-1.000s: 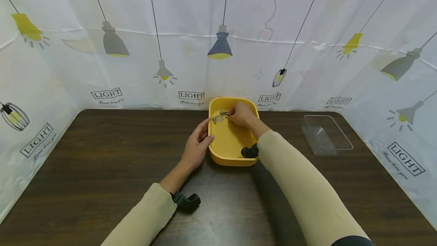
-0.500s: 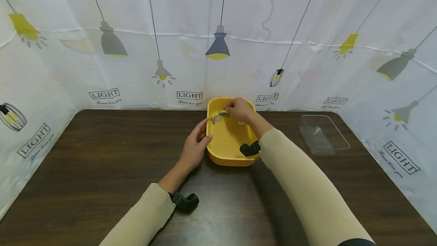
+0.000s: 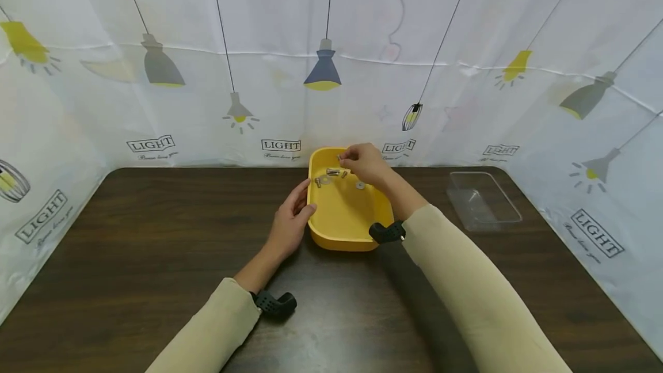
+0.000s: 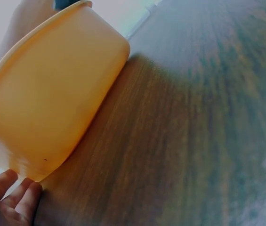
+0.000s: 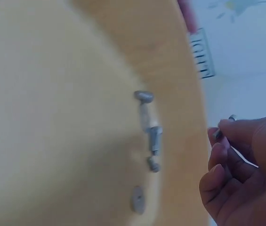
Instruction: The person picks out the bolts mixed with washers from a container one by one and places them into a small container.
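A yellow plastic bin (image 3: 336, 217) stands on the table, with small metal hardware at its far end. My left hand (image 3: 287, 223) rests against its left wall, and the fingertips (image 4: 28, 197) touch the outside in the left wrist view. Above the far right rim, my right hand (image 3: 365, 164) pinches a small metal bolt (image 5: 233, 117) between thumb and finger, which partly cover it. Below that hand in the bin lie several bolts (image 3: 333, 172), a washer (image 3: 360, 185) at the right and a second washer (image 3: 326, 179) farther left.
A clear plastic box (image 3: 484, 206) stands at the right on the dark wooden table (image 3: 171, 235). Close behind the bin hangs a white curtain (image 3: 217, 62) printed with lamps. Each wrist wears a black camera mount (image 3: 277, 304).
My right hand has risen from the bin's floor to its far rim with the bolt, uncovering a washer and a small bolt. The left hand keeps its place on the bin.
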`<state>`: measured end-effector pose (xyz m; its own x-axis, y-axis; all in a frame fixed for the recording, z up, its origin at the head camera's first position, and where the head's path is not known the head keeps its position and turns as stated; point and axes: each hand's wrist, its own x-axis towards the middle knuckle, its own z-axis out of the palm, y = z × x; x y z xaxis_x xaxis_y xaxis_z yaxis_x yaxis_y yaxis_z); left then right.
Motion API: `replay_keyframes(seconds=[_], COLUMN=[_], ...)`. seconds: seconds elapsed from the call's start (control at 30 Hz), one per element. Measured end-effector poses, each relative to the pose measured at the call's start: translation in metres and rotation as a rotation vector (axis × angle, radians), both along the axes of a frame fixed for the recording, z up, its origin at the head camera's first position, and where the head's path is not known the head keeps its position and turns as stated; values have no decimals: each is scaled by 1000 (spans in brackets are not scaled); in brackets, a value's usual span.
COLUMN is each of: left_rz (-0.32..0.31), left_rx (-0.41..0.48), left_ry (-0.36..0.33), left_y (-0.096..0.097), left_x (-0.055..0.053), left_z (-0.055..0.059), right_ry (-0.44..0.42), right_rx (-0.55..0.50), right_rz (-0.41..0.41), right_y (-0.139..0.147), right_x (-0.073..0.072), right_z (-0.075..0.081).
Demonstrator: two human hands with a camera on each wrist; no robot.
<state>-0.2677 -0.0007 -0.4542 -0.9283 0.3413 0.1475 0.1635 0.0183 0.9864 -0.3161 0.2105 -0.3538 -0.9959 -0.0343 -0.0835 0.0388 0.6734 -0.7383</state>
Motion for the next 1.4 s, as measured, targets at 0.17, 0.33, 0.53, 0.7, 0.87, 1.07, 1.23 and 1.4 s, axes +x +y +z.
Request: replay_keyframes(seconds=[0.17, 0.33, 0.53, 0.7, 0.87, 1.07, 1.23, 1.4], left_rz=[27, 26, 36, 40, 33, 19, 29, 26], left_rx=[-10, -21, -20, -30, -41, -64, -66, -70], left_ry=[43, 48, 44, 34, 35, 39, 59, 47], left_y=[-2, -1, -3, -4, -2, 0, -1, 0], left_x=[0, -1, 0, 3, 4, 4, 3, 4], left_z=[-4, -3, -3, -4, -3, -3, -3, -4], right_ry=[44, 67, 86, 143, 216, 313, 402, 432], right_rx=[-33, -53, -106, -149, -206, -228, -220, -230], right_rz=[39, 45, 21, -10, -83, -151, -185, -218], right_y=[6, 17, 34, 54, 78, 99, 110, 121], right_x=[16, 31, 50, 67, 84, 97, 101, 103], right_z=[18, 32, 37, 36, 33, 32, 38, 39])
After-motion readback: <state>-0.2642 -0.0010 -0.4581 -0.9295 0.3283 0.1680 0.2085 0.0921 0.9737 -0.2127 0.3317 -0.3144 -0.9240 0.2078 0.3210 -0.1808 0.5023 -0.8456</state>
